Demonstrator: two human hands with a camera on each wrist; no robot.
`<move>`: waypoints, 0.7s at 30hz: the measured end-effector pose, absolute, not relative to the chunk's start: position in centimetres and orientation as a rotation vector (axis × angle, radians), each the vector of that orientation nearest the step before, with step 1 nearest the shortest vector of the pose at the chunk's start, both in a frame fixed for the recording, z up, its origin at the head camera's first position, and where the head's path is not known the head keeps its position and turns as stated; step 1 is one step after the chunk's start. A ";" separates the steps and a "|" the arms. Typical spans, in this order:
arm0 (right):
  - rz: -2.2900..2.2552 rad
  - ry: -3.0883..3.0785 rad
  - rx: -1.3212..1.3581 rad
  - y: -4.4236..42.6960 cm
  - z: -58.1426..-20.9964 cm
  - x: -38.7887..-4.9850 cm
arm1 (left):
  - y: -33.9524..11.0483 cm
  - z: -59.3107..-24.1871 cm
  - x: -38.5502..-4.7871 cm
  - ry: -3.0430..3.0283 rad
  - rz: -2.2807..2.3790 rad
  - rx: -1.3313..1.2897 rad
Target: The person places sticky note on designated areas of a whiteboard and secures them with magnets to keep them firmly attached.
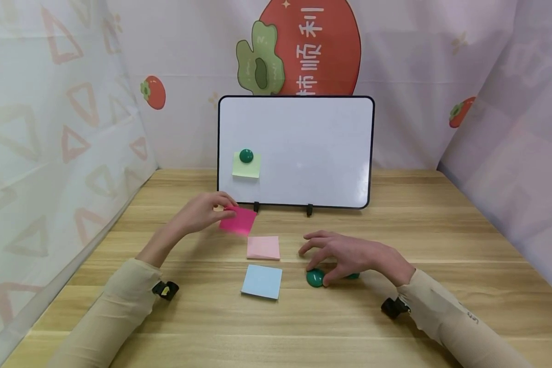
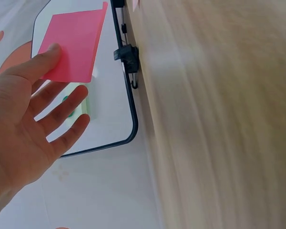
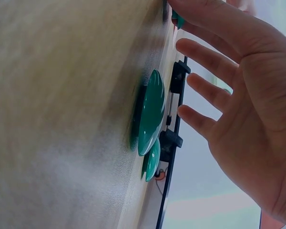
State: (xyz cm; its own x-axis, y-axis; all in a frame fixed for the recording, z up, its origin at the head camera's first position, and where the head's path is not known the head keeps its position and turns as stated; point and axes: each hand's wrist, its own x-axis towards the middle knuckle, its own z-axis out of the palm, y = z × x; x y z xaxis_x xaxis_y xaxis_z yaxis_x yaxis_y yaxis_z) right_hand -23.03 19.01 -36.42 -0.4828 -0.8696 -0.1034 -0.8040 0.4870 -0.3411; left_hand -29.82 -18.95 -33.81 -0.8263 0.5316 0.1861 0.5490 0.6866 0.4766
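Observation:
My left hand [image 1: 205, 212] holds a bright pink sticky note [image 1: 242, 221] in front of the whiteboard's lower left corner. In the left wrist view the thumb lies on the face of the note [image 2: 76, 40], the other fingers spread behind and below. Low over the table, my right hand [image 1: 349, 254] pinches a round green magnet [image 1: 315, 278] between thumb and index finger. The right wrist view shows only a bit of that magnet [image 3: 180, 22], while two more green magnets [image 3: 153, 112] lie under the palm, mostly hidden from the head view.
A whiteboard [image 1: 303, 148] stands on black feet at the back. On its left side a green magnet [image 1: 246, 156] holds a pale green note [image 1: 246, 170]. A light pink note [image 1: 263, 247] and a blue note [image 1: 262, 281] lie on the wooden table [image 1: 211, 327] between the hands.

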 end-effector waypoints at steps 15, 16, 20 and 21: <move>-0.352 2.534 -1.526 19.0 -36.5 -23.0 | -14.8 -32.8 -33.1 -2.796 -0.881 -0.799; -0.353 2.534 -1.528 19.0 -36.5 -23.1 | -14.5 -32.8 -33.4 -2.796 -0.886 -0.793; -0.359 2.535 -1.532 19.0 -36.5 -23.1 | -13.6 -32.7 -34.5 -2.773 -0.913 -0.795; -0.359 2.535 -1.538 18.9 -36.5 -23.1 | -13.4 -32.7 -34.8 -2.762 -0.926 -0.801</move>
State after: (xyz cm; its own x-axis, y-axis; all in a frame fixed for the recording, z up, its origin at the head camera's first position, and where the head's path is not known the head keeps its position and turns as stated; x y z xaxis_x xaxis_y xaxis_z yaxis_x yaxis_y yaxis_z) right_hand -23.11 18.94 -36.50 -0.4606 -0.8876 -0.0078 -0.8504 0.4438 -0.2826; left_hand -34.76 -13.38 -32.71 -0.8526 0.4462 0.2719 0.5199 0.6726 0.5266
